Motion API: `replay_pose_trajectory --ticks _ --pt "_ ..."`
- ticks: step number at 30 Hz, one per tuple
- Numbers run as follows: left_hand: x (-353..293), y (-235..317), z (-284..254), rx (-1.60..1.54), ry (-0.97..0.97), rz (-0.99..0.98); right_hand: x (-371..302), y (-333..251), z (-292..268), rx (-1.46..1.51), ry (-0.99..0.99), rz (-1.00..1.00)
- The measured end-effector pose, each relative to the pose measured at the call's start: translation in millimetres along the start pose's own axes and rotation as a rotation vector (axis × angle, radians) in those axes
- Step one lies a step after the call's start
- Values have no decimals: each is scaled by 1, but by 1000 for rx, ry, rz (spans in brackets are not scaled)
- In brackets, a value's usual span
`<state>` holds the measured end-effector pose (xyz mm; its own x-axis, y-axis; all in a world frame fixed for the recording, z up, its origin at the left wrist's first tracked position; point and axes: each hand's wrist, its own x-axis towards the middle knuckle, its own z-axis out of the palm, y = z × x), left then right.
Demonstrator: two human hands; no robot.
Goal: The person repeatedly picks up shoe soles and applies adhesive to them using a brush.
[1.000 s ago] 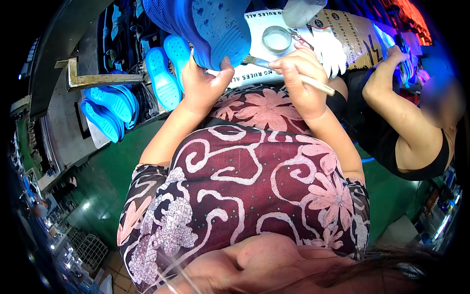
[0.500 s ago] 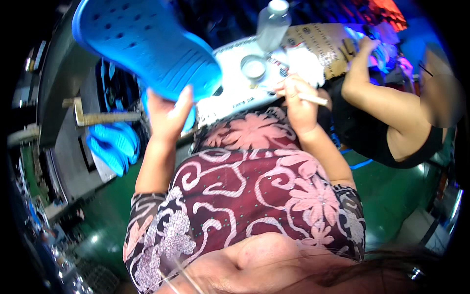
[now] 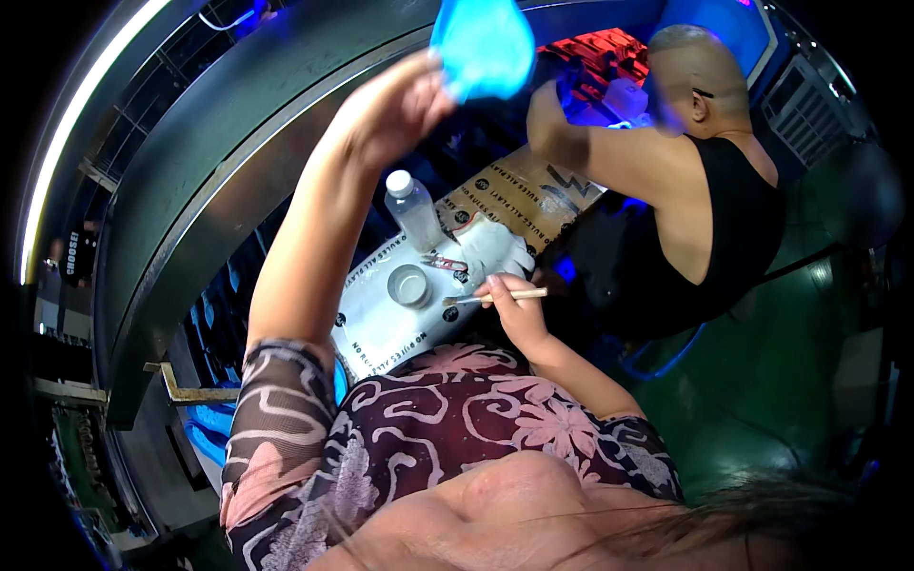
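Head view: blue piece [image 3: 484,48], blurred, raised at the top edge.
Left hand [image 3: 407,98]: curled closed on the blue piece's side.
Right hand [image 3: 514,306]: closed around the brush [image 3: 466,301], bristles near the cup [image 3: 392,288].
Good handling: probably light edge grip, bristles level.

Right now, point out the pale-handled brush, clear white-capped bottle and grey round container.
Pale-handled brush [image 3: 529,294]: head view, its handle.
Clear white-capped bottle [image 3: 416,220]: head view, its body.
Grey round container [image 3: 393,287]: head view, its wall.
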<state>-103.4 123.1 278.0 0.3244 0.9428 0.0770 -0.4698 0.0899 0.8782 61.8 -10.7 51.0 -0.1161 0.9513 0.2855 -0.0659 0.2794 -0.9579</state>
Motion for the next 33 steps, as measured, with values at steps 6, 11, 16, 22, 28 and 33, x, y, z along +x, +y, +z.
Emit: replay_pose_trajectory --ticks 6,11,16,22,28,33 --pt "53 20 25 -242 48 201 3 -2 -2 23 21 48" --pt "-45 -48 -28 217 66 222 5 14 -7 86 33 58" --pt "-189 -102 -158 598 526 -116 4 26 0 195 1 162" --pt "-372 -149 -240 1559 851 -327 -2 32 25 324 -67 248" --pt "-382 -171 -231 1741 752 -808 3 31 42 126 -150 230" --pt "-362 -165 -216 1712 821 -851 38 33 16 19 -130 197"
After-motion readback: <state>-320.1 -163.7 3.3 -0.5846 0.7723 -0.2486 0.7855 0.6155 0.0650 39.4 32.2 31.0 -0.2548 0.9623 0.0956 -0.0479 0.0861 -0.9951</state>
